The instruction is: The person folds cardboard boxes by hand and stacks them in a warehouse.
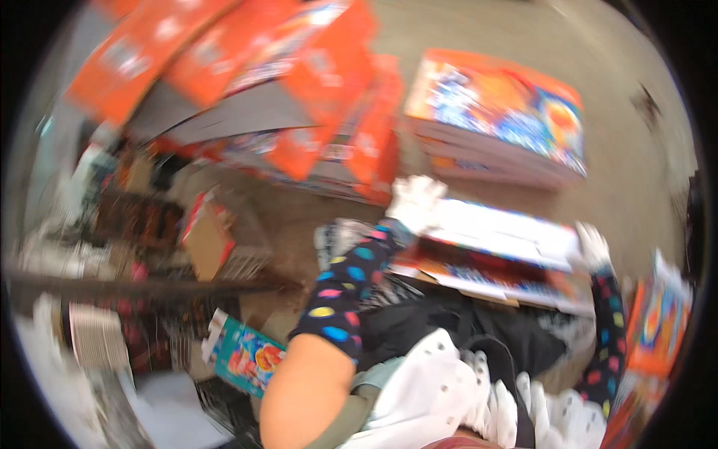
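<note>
In front of my lap is a printed cardboard carton (505,231), its white flaps spread along the long sides and a dark red gap between them. My left hand (416,205), in a white glove, holds its left end with the fingers spread. At the opposite end, my right hand (593,247), also gloved in white, grips the corner of the far flap. Polka-dot sleeves cover both forearms. Motion blur hides the exact finger contact and what the carton contains.
Beyond the carton, a stack of orange printed cartons (499,106) stands on the concrete floor (611,62). More orange cartons (331,84) lean in a pile at the upper left. A teal printed box (247,351) is at lower left, near cluttered racks. Orange packages (659,320) lie right.
</note>
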Demonstrator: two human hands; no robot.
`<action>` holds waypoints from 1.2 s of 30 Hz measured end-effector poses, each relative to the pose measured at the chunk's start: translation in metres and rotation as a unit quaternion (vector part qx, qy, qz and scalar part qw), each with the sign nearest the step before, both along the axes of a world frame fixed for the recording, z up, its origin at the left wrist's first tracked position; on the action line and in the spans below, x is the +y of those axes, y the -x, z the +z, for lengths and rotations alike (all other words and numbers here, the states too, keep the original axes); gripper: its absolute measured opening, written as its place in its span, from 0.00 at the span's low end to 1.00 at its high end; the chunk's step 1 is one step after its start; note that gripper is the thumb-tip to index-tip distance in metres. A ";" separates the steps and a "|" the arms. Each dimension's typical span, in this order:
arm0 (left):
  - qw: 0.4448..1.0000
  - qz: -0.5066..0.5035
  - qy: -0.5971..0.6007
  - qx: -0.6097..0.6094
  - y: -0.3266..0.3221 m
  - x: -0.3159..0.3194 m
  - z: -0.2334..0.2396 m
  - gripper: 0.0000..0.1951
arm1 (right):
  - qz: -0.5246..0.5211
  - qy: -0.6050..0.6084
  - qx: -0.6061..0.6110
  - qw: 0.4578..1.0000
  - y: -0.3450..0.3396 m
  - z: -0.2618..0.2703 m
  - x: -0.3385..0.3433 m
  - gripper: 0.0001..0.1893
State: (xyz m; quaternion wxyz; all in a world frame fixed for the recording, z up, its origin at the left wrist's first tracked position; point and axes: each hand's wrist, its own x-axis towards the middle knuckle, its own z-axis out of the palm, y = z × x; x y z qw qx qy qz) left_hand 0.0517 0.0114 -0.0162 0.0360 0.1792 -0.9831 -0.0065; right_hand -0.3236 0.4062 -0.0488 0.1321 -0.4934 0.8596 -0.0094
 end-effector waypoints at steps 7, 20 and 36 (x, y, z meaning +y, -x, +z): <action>0.998 -0.022 0.015 -0.064 0.008 0.006 -0.015 0.43 | -0.092 -0.018 0.079 0.992 -0.050 0.035 -0.026 0.38; 0.992 -0.029 -0.098 -0.070 0.064 0.050 -0.010 0.38 | -0.089 -0.032 0.010 0.995 -0.083 0.026 -0.071 0.36; 0.852 0.368 -0.367 0.058 0.032 -0.011 0.010 0.37 | -0.515 0.141 -0.094 0.841 -0.003 -0.035 0.065 0.39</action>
